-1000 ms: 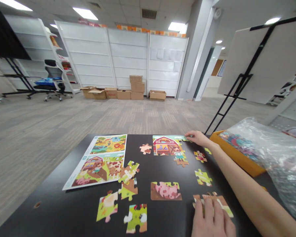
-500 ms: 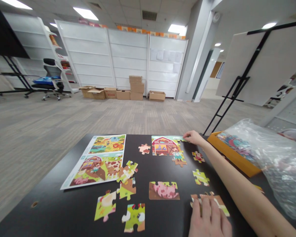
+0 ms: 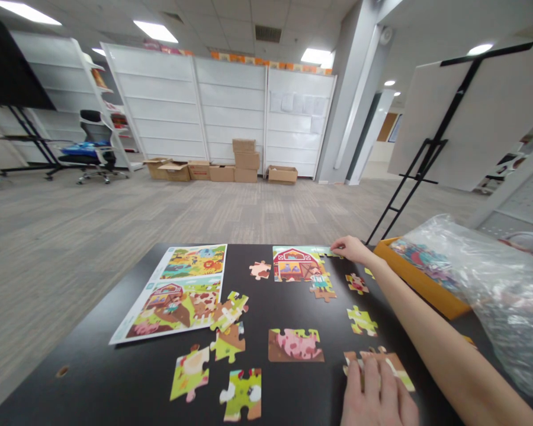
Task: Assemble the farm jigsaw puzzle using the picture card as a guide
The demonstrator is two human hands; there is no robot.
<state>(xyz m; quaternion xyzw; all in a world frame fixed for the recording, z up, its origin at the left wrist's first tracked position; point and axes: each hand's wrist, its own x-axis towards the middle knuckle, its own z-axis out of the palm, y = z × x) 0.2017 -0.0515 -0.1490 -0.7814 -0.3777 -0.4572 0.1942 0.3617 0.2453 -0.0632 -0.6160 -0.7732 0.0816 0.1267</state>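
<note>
My right hand (image 3: 350,247) reaches to the far side of the table, its fingertips closed on a green-and-blue puzzle piece (image 3: 326,253) against the right edge of the joined barn section (image 3: 294,263). A farmer piece (image 3: 323,285) hangs at that section's lower right corner. Close to me, my left hand (image 3: 375,390) lies with fingers stretched over brown-and-green puzzle pieces (image 3: 400,368), partly covering them. Between the hands sit a green piece (image 3: 362,320) and a red-and-pink piece (image 3: 356,283). Joined pig pieces (image 3: 295,345) lie left of my left hand.
A printed picture sheet (image 3: 177,296) lies on the left of the black table (image 3: 128,378). Several loose pieces (image 3: 189,373) are near it, and a cow-patterned piece (image 3: 260,270) is beside the barn. An orange box (image 3: 420,281) and clear plastic bag (image 3: 501,307) stand at right.
The view has shifted slightly. My right hand has stayed by the barn section, moving very little, and the farmer piece shows more plainly. My left hand rests in the same place.
</note>
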